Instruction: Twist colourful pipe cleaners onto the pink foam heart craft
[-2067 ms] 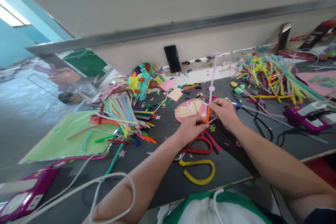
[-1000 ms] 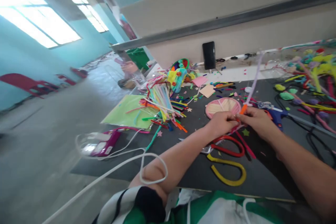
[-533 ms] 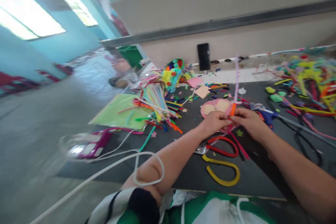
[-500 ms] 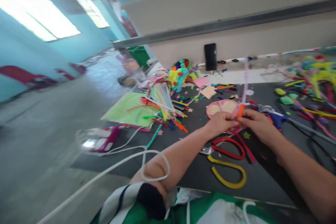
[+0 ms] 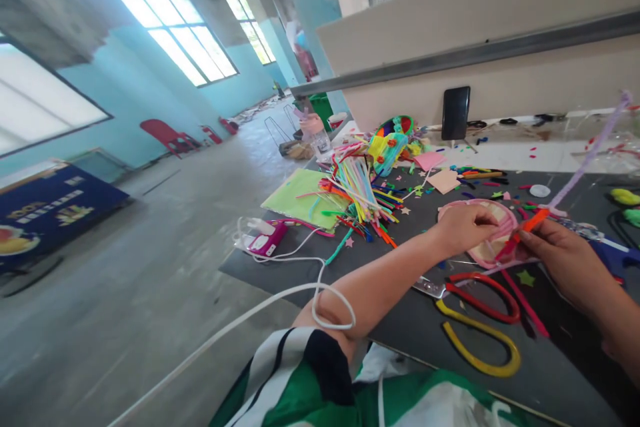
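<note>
My right hand (image 5: 563, 250) pinches an orange-red pipe cleaner (image 5: 536, 219) between thumb and fingers. From its upper end a long lilac pipe cleaner (image 5: 587, 159) slants up to the right. Curled over a round pink-rimmed piece (image 5: 505, 213) with a pale middle is my left hand (image 5: 463, 230); its fingertips are drawn together, and anything between them is hidden. The pink piece lies flat under both hands. Just below are scissors with a red and a yellow handle loop (image 5: 505, 360), beside a dark pink pipe cleaner (image 5: 530, 307).
A bundle of colourful pipe cleaners (image 5: 363, 190) lies on green sheets (image 5: 295, 197). Behind it stands a multicoloured craft piece (image 5: 387, 150). A phone (image 5: 456, 113) leans on the partition. A white cable (image 5: 240, 317) crosses my left forearm. At right is a blue glue gun (image 5: 613, 253).
The view has swung left, so the table sits further right. My hands have moved apart, and the orange and lilac pipe cleaners now tilt to the right in my right hand.
</note>
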Tool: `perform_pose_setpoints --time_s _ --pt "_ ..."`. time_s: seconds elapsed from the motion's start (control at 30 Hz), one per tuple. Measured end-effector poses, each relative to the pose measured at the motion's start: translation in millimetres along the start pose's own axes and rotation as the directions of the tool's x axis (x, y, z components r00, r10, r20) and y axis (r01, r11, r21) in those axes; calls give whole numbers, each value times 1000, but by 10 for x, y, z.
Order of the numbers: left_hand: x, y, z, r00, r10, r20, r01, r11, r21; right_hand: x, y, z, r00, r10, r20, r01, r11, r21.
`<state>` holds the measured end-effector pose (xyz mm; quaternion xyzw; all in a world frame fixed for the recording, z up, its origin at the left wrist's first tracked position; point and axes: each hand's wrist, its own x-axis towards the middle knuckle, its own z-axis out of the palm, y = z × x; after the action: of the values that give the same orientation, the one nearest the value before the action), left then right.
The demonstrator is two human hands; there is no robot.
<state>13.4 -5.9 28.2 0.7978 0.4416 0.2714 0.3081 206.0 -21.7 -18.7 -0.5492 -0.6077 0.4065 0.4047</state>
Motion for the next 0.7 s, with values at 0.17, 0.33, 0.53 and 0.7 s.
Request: perform_pose_setpoints --time_s 0.17,0.33,0.53,0.7 --pt "-373 75 -597 956 65 288 -207 841 500 -23 -12 30 998 49 41 -56 978 202" --pt "-808 -166 -871 907 -178 382 -242 523 817 -30 22 77 997 28 67 -47 953 301" --pt "-889 -328 -840 852 -205 481 -334 493 803 -29 32 88 999 -2 44 -15 930 368" --pt "-925 -395 -864 844 -190 502 -367 478 798 -31 -5 95 999 -6 47 -14 910 413"
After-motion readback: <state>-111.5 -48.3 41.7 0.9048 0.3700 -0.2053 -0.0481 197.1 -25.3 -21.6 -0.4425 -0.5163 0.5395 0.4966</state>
